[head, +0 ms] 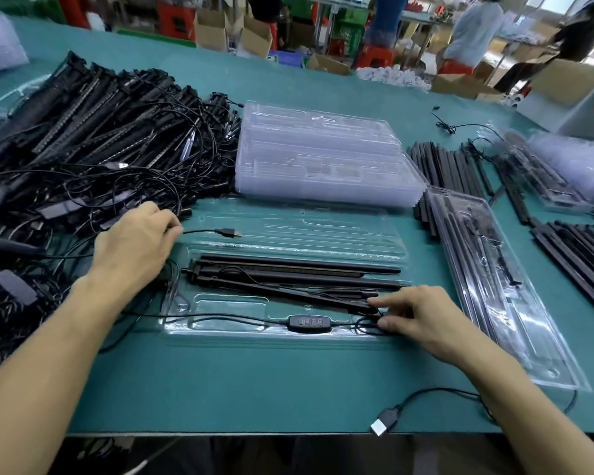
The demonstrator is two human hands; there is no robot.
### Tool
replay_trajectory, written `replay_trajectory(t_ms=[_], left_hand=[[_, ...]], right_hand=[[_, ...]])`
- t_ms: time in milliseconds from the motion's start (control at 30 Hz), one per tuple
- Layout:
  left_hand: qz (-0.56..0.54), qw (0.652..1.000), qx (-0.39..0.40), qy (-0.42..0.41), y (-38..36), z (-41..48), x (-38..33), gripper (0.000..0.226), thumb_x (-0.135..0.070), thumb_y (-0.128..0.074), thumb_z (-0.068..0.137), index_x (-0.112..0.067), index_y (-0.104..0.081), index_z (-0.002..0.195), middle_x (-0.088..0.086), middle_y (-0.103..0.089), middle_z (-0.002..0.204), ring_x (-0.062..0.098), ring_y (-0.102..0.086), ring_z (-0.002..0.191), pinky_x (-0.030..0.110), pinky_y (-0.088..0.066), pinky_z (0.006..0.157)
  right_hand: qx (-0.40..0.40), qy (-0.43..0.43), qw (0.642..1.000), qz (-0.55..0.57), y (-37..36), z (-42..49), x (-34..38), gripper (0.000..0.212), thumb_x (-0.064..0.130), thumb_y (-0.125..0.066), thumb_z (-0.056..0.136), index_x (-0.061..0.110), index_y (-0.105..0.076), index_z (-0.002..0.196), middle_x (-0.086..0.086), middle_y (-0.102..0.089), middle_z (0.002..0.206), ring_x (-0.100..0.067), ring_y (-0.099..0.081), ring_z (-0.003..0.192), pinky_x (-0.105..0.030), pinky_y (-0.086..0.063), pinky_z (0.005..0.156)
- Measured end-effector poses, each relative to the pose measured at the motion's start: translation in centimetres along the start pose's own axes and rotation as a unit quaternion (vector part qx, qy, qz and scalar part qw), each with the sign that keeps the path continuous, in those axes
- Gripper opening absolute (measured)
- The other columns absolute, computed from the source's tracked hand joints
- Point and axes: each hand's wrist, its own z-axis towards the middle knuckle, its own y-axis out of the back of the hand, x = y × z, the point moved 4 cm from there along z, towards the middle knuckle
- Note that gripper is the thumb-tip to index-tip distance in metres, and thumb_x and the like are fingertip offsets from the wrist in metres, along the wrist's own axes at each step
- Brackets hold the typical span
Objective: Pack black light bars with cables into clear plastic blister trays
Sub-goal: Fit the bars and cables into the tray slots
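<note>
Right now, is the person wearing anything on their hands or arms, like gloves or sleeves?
No. The left hand and the right hand are bare, without gloves. Both forearms are uncovered as far as the picture reaches: no sleeve, watch or wristband shows.

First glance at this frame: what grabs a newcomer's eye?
A tangled heap of black bars and cables fills the left side. Centre front, an open blister tray holds several light bars, with an inline controller along its near edge. The left hand pinches a USB cable at the tray's left; the right hand grips cable loops at its right.
</note>
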Motion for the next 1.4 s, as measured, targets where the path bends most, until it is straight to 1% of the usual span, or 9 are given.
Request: replay_trajectory(t_ms=[133,333,533,700,833,900,1067,1267,1400], left_hand=[[0.048,0.998,0.022,-0.044,0.0,-0.1,0.2,0.027,-0.055,-0.049,0.094,-0.031,-0.060,0.090,-0.008,-0.050,0.092,0.017,-0.051,0.092,0.034,-0.040,0.059],[0.027,0.981,-0.174,0.078,2.4,0.1,3.0,0.021,-0.025,-0.056,0.094,-0.015,-0.047,0.078,0.003,-0.041,0.078,0.022,-0.039,0.058,0.045,-0.039,0.056],[0.061,0.983,-0.147,0.090,2.3,0.2,6.4,0.021,-0.028,-0.058,0.092,-0.018,-0.045,0.079,0.007,-0.045,0.084,0.035,-0.049,0.066,0.048,-0.043,0.057],[0.034,0.982,-0.178,-0.058,3.2,-0.7,2.6,0.008,-0.015,-0.068,0.088,-0.018,-0.065,0.095,0.006,-0.061,0.085,0.035,-0.060,0.075,0.038,-0.044,0.050],[-0.059,0.996,0.012,-0.071,2.9,-2.0,-0.9,0.017,-0.045,-0.066,0.087,-0.035,-0.066,0.101,-0.018,-0.060,0.077,0.016,-0.063,0.075,0.036,-0.054,0.063],[-0.069,0.993,0.043,-0.080,1.9,-3.8,-2.5,0.029,-0.058,-0.057,0.085,-0.036,-0.065,0.102,-0.018,-0.060,0.084,0.014,-0.061,0.085,0.036,-0.053,0.071],[-0.042,0.991,-0.029,-0.120,0.4,-6.9,-2.8,0.051,-0.061,-0.041,0.087,-0.020,-0.069,0.100,-0.002,-0.062,0.095,0.025,-0.059,0.090,0.041,-0.050,0.073],[-0.065,0.992,-0.068,-0.078,0.0,-5.7,-0.3,0.043,-0.050,-0.038,0.092,-0.017,-0.066,0.091,-0.001,-0.062,0.091,0.023,-0.056,0.087,0.040,-0.050,0.066],[-0.086,0.993,-0.074,-0.034,-0.2,-5.5,0.3,0.034,-0.043,-0.036,0.096,-0.023,-0.062,0.090,-0.007,-0.059,0.090,0.021,-0.056,0.085,0.039,-0.048,0.067]], right_hand=[[-0.002,-0.001,1.000,0.008,-0.1,0.1,-0.1,0.035,0.017,-0.079,0.081,0.031,-0.073,0.112,0.011,-0.072,0.075,-0.004,-0.066,0.077,-0.014,-0.046,0.074],[-0.004,0.005,1.000,0.001,-0.1,0.2,-0.1,0.034,0.017,-0.079,0.081,0.031,-0.073,0.112,0.013,-0.071,0.072,-0.002,-0.065,0.075,-0.014,-0.045,0.072],[-0.008,0.009,1.000,0.007,-0.1,0.1,0.0,0.033,0.017,-0.078,0.082,0.030,-0.073,0.112,0.017,-0.065,0.067,0.011,-0.057,0.066,-0.006,-0.038,0.064],[-0.007,0.012,1.000,0.001,-0.1,0.0,0.0,0.033,0.018,-0.076,0.084,0.030,-0.072,0.115,0.016,-0.064,0.072,0.007,-0.055,0.066,-0.006,-0.038,0.064],[-0.006,0.020,1.000,-0.006,0.0,0.0,-0.1,0.033,0.018,-0.074,0.086,0.031,-0.070,0.116,0.012,-0.065,0.082,0.003,-0.057,0.075,-0.005,-0.038,0.066],[-0.012,0.028,0.999,-0.008,-0.2,0.0,-0.1,0.033,0.018,-0.074,0.086,0.029,-0.070,0.117,0.008,-0.065,0.086,0.000,-0.057,0.079,-0.006,-0.038,0.069],[-0.030,0.055,0.997,-0.040,-0.9,-0.3,-0.4,0.035,0.017,-0.069,0.090,0.028,-0.066,0.123,0.001,-0.053,0.077,-0.009,-0.052,0.075,-0.013,-0.035,0.067],[-0.043,0.071,0.995,-0.048,-1.1,-0.5,-0.7,0.036,0.018,-0.068,0.090,0.029,-0.066,0.124,0.004,-0.046,0.072,-0.007,-0.047,0.072,-0.022,-0.032,0.067],[-0.039,0.076,0.995,-0.043,-0.9,-0.5,-0.8,0.036,0.019,-0.069,0.090,0.029,-0.065,0.124,0.004,-0.048,0.072,-0.006,-0.048,0.071,-0.014,-0.035,0.067]])
